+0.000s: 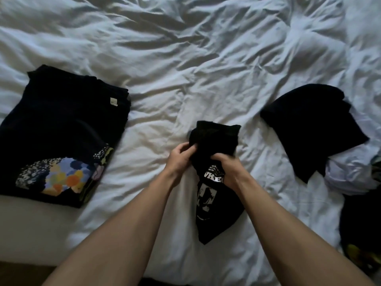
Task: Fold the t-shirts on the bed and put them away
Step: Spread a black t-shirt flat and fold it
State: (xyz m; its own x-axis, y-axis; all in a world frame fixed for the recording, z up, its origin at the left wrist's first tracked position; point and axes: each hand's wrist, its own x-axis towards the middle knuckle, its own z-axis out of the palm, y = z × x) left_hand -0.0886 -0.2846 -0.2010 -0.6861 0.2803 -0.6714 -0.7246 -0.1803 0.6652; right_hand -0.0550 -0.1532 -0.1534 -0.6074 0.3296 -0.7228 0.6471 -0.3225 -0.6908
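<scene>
**Inspector A:** Report the hands first.

**Inspector B:** Both are forward over the bed [206,58], bare forearms in view. The left hand [179,156] has its fingers curled into the upper left edge of a black printed t-shirt [214,195] and grips the cloth. The right hand [227,167] is clenched on the same shirt, just above its white print, with a bunch of fabric gathered under the fingers.

**Inspector A:** Condition and place of that shirt?

**Inspector B:** Unfolded and crumpled. Its upper part sticks up past the hands; the lower part, with white lettering and a white graphic, trails toward the near edge of the bed, lying on the white duvet between the two forearms.

**Inspector A:** Other garments?

**Inspector B:** To the left, well apart, a folded stack of dark shirts [64,129] lies flat; the top one shows a small white neck label [113,101] and a multicoloured print at its near corner. To the right, a loose black garment [313,129] lies unfolded, its near end beside a pale crumpled garment [346,178]. More dark cloth [358,223] sits at the right edge; I cannot tell what it is.

**Inspector A:** Bed surface?

**Inspector B:** White, heavily creased throughout.
</scene>
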